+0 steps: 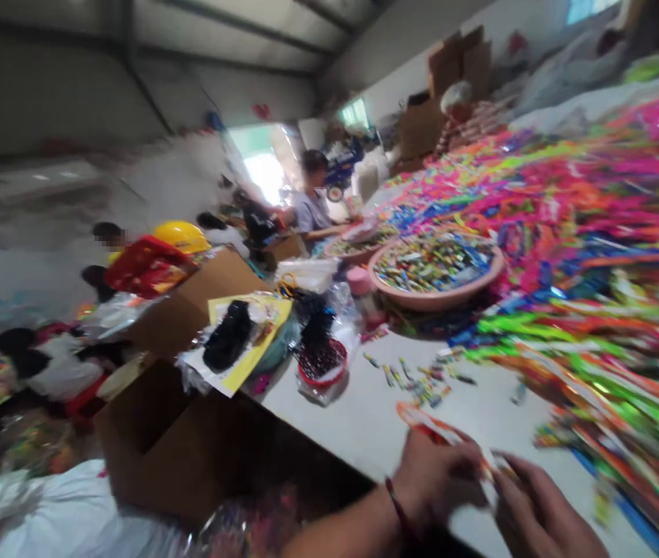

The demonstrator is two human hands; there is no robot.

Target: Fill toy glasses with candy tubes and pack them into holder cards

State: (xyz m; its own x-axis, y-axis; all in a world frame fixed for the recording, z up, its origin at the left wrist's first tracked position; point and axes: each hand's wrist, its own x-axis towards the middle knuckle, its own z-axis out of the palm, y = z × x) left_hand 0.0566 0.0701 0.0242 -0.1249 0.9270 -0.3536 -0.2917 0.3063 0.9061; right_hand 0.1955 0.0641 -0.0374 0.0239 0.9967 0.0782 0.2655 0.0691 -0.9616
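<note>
My left hand is at the bottom of the view over the white table, fingers closed round an orange plastic strip that sticks out to the upper left. My right hand sits just right of it, fingers curled on the same strip's white end. Both hands are blurred by motion. A red cord circles my left wrist. Small coloured pieces lie scattered on the table just beyond my hands.
A huge heap of neon plastic strips covers the table's right side. A pink basin of small pieces stands beyond. Open cardboard boxes and bags lie left. Other people work further back.
</note>
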